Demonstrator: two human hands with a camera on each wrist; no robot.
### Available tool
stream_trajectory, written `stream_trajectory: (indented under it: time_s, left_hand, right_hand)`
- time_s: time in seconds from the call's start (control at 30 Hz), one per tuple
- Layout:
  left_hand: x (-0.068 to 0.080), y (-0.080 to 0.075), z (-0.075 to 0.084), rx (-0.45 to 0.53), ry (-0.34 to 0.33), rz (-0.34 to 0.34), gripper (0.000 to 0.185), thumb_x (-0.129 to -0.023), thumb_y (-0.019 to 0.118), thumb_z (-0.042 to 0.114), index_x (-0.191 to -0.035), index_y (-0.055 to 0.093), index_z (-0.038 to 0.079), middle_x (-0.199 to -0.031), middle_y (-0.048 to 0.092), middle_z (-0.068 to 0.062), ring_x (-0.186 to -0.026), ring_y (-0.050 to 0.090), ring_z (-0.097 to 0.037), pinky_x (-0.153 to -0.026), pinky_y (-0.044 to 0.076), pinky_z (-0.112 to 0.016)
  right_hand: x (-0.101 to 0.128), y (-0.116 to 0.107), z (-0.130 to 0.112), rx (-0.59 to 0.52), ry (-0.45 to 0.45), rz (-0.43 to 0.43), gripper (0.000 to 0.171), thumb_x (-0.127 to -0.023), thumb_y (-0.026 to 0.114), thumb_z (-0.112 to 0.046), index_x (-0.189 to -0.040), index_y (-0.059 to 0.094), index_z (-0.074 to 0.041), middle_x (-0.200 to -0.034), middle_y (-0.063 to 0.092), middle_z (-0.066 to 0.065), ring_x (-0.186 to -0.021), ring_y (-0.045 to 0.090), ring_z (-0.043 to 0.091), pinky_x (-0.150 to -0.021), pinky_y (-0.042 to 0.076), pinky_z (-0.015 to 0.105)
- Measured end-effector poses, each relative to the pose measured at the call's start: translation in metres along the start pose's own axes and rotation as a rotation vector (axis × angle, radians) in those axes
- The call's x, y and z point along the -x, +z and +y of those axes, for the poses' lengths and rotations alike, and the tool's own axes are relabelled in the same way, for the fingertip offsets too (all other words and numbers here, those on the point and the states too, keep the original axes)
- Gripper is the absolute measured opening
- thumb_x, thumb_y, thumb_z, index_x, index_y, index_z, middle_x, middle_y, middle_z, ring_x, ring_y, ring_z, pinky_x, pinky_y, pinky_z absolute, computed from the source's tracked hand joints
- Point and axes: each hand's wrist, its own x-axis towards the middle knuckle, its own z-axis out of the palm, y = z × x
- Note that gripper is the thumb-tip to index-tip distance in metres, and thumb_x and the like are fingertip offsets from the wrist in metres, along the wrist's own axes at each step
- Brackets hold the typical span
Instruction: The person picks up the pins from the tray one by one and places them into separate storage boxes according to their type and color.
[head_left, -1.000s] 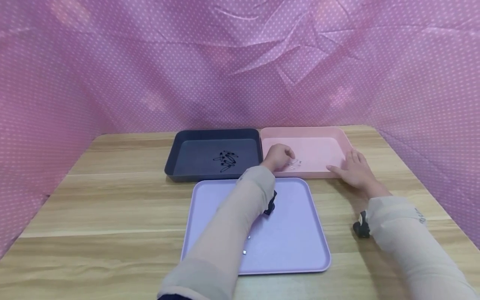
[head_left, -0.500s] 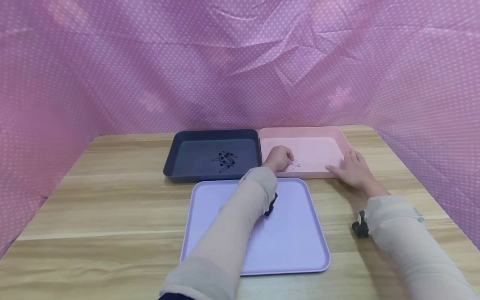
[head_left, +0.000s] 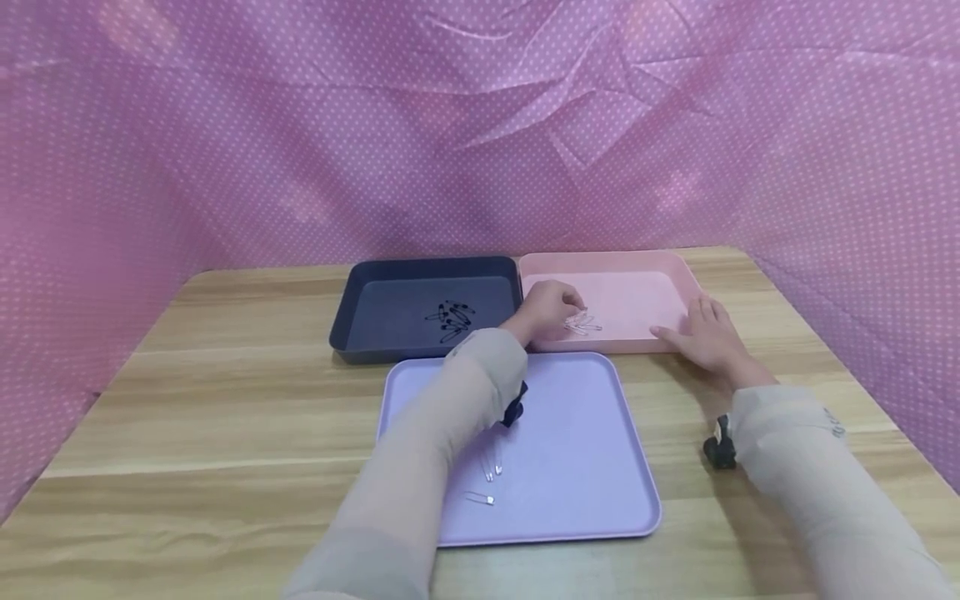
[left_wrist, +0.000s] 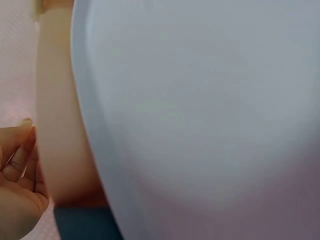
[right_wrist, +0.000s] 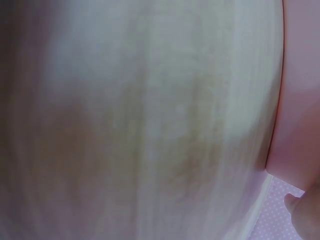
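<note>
My left hand reaches over the front wall of the pink tray, its fingers loosely curled just left of a small heap of silver safety pins lying in the tray. In the left wrist view the curled fingers hold nothing I can see. The right hand lies flat with straight fingers against the pink tray's front right corner. The lilac tray in front carries a few silver pins, and the dark tray holds several black pins.
All three trays sit on a wooden table walled by pink dotted cloth. A black camera mount hangs under my right wrist. The right wrist view is a blur of table and pink tray.
My left arm has swung left, uncovering silver pins on the lilac tray. The left hand has drawn back slightly from the pins in the pink tray. The right hand stayed put.
</note>
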Motion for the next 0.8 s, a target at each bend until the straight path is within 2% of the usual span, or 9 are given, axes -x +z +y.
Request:
stream_trajectory:
  time_s: [0.13,0.37,0.53,0.8]
  left_hand:
    - [0.008,-0.013,-0.001,-0.012,0.015,0.001,0.011,-0.081,0.058,0.008,-0.088,0.066,0.006,-0.092,0.064,-0.002,-0.093,0.055,-0.012,-0.082,0.038,-0.018]
    - [0.028,-0.030,-0.002,0.014,-0.075,-0.031,0.011,-0.083,0.058,0.016,-0.090,0.066,0.012,-0.091,0.063,0.004,-0.091,0.053,-0.010,-0.080,0.039,-0.022]
    - [0.042,-0.037,-0.005,0.034,-0.087,-0.054,0.011,-0.084,0.057,0.018,-0.091,0.064,0.013,-0.091,0.062,0.004,-0.087,0.053,-0.008,-0.075,0.042,-0.021]
    - [0.071,-0.047,-0.008,0.062,-0.096,-0.149,0.016,-0.086,0.054,0.021,-0.096,0.062,0.012,-0.089,0.062,0.002,-0.082,0.054,-0.009,-0.073,0.043,-0.022]
  right_hand:
    - [0.000,-0.001,0.000,0.005,0.003,-0.006,0.097,-0.084,0.033,-0.057,-0.125,-0.002,0.023,-0.129,-0.008,0.040,-0.120,-0.006,0.049,-0.097,-0.004,0.051]
    - [0.000,-0.005,0.000,-0.016,0.013,-0.014,0.099,-0.083,0.034,-0.058,-0.125,-0.006,0.022,-0.129,-0.012,0.039,-0.120,-0.009,0.048,-0.096,-0.005,0.052]
    - [0.000,-0.006,-0.001,-0.007,0.005,-0.021,0.098,-0.083,0.034,-0.058,-0.125,-0.006,0.022,-0.129,-0.012,0.039,-0.120,-0.008,0.048,-0.097,-0.005,0.051]
    - [0.002,-0.003,-0.002,-0.012,0.008,-0.031,0.099,-0.083,0.033,-0.059,-0.125,-0.006,0.022,-0.129,-0.013,0.038,-0.121,-0.009,0.047,-0.097,-0.006,0.051]
